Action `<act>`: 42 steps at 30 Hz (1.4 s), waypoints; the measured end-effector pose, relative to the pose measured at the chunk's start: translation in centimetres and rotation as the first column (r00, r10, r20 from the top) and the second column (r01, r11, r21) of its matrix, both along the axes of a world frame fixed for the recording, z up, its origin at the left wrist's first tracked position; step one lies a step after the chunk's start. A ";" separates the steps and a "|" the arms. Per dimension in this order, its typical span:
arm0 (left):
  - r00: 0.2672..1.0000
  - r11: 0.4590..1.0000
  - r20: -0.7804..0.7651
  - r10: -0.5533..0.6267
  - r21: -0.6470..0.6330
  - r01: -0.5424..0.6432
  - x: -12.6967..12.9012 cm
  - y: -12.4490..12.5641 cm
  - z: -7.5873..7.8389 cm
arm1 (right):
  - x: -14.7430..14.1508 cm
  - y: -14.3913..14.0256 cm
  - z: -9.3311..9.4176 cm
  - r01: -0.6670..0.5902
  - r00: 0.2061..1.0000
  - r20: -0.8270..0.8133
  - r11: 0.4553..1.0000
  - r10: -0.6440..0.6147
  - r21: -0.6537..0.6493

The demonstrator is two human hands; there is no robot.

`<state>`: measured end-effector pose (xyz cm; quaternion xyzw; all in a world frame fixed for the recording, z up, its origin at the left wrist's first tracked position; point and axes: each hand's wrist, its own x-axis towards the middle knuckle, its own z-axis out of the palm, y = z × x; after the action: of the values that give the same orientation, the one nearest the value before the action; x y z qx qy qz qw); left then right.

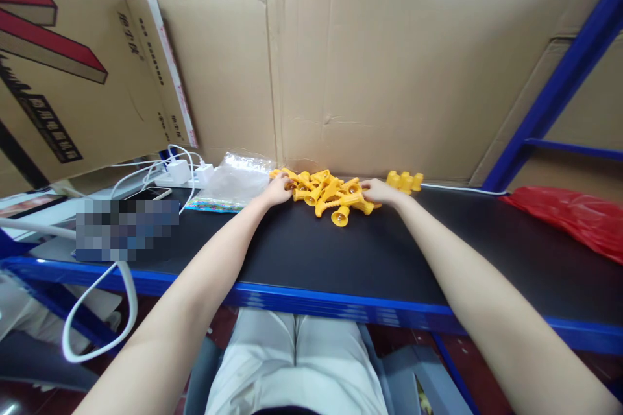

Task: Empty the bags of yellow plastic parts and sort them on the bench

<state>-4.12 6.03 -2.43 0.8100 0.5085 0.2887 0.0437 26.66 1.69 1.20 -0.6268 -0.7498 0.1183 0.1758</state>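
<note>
The left hand (280, 189) is curving against the left edge of a pile of yellow pieces (333, 193), and the right hand (380, 191) is meeting its right edge — whether either is gripping a piece or only touching, I cannot tell. The pile is lying between them on the black tabletop (341, 266). They seem to be working it from both sides; lifting one piece would call for closing fingers around it without dragging its overlapping neighbours. Farther out, a small yellow cluster (405, 181) is sitting just beyond the right hand, and a clear plastic bag (231, 181) is lying left of the pile.
</note>
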 end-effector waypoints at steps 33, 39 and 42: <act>0.998 0.968 -0.012 0.060 0.245 -0.055 0.7 -0.8 -0.3 | -0.1 -0.9 0.9 0.075 0.992 0.103 0.997 -0.071 -0.035; 0.950 0.957 0.265 0.165 0.191 -0.220 1.0 -1.0 0.5 | -0.1 -1.0 1.0 0.065 0.990 0.129 0.998 -0.060 -0.028; 0.870 0.959 0.451 0.199 0.094 -0.268 0.9 -0.9 0.9 | 0.0 -1.0 0.9 0.064 0.989 0.135 0.998 -0.060 -0.022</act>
<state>-3.25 5.10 -1.49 0.6578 0.5562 0.5044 0.0591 26.61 0.72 2.11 -0.6587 -0.7384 0.0800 0.1202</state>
